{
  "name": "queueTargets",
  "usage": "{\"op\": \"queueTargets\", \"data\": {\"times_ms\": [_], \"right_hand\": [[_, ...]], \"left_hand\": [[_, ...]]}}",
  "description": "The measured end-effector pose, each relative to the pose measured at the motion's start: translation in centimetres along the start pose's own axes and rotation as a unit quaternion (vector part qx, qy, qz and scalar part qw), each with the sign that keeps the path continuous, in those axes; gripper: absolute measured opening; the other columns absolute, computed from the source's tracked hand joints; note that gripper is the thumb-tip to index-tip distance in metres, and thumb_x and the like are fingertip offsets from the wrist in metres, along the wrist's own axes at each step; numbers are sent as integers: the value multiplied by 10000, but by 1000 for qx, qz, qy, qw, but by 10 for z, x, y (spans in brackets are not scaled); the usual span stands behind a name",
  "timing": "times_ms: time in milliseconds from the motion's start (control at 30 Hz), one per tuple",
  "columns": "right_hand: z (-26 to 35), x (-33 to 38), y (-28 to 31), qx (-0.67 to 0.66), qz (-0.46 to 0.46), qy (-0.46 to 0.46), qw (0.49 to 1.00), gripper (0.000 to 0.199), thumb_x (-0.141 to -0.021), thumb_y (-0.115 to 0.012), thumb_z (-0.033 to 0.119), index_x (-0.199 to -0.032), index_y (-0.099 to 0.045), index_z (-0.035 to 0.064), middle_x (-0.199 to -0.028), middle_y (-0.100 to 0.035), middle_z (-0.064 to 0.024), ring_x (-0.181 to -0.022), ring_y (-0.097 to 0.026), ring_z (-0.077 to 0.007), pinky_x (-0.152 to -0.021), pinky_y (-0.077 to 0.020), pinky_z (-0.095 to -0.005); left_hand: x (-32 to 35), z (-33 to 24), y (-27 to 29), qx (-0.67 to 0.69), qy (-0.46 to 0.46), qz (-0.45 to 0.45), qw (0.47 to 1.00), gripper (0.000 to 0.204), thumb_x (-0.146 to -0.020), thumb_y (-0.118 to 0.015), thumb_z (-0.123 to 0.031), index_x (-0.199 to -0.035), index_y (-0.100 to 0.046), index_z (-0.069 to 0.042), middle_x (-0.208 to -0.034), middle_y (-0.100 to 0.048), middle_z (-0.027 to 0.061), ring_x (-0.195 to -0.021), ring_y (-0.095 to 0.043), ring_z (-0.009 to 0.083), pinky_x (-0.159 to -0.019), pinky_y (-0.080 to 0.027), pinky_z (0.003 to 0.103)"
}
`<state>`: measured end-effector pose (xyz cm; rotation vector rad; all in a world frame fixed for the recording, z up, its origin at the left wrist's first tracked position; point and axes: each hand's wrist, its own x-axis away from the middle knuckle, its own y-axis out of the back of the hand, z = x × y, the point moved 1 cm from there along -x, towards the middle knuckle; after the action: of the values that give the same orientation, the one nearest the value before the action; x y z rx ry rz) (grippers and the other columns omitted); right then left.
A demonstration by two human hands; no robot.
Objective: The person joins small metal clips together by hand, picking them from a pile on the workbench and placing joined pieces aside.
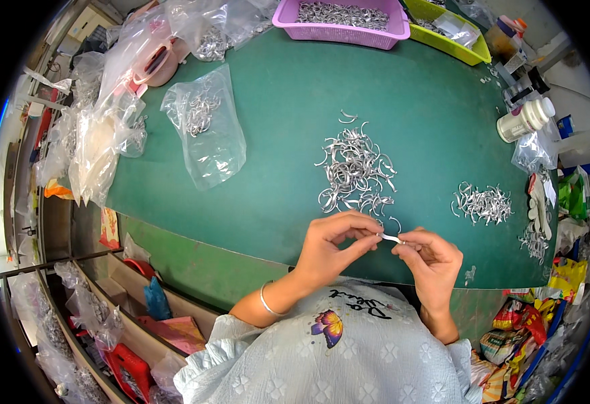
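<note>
Between my two hands is a small curved silver metal piece (390, 238). My left hand (338, 244) pinches its left end between thumb and fingertips. At its other end, my right hand (431, 256) grips it in the same way. Just beyond my fingers spreads a loose pile of similar curved silver pieces (355, 168) on the green table (274, 135). A smaller heap of silver pieces (483, 204) lies to the right of my right hand. A clear plastic bag (214, 151) with some silver pieces inside rests flat on the left.
At the far edge stand a purple basket (349, 34) full of metal pieces and a yellow-green basket (453, 44). A white bottle (525, 120) and a glove (537, 209) lie along the right edge. Plastic bags and a pink container (157, 67) crowd the left.
</note>
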<state>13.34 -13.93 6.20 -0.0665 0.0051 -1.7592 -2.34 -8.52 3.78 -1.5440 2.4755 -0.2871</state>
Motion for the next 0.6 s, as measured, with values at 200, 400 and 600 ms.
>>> {"op": "queueTargets", "data": {"times_ms": [200, 400, 600], "right_hand": [[2, -1, 1, -19, 9, 39, 999, 169, -712, -585, -150, -859, -604, -70, -784, -597, -90, -714, -527, -130, -625, -411, -228], [10, 0, -2, 21, 4, 81, 996, 156, -688, -596, -131, -827, -603, -60, -787, -602, -96, -713, -510, -154, -615, -395, -252], [11, -1, 0, 70, 10, 130, 989, 160, -651, -632, -119, -786, -597, -41, -775, -605, -104, -714, -526, -188, -624, -411, -276]], "left_hand": [[3, 2, 2, 124, 51, 17, 991, 117, -786, -575, 73, -902, -586, 84, -925, -590, 119, -763, -611, 154, -675, -513, 239], [3, -3, -3, 124, 69, 6, 990, 127, -763, -561, 126, -886, -578, 100, -899, -582, 174, -727, -601, 181, -635, -499, 256], [5, -2, -3, 129, 56, 26, 990, 125, -795, -562, 76, -917, -587, 82, -909, -600, 121, -754, -612, 146, -676, -514, 236]]}}
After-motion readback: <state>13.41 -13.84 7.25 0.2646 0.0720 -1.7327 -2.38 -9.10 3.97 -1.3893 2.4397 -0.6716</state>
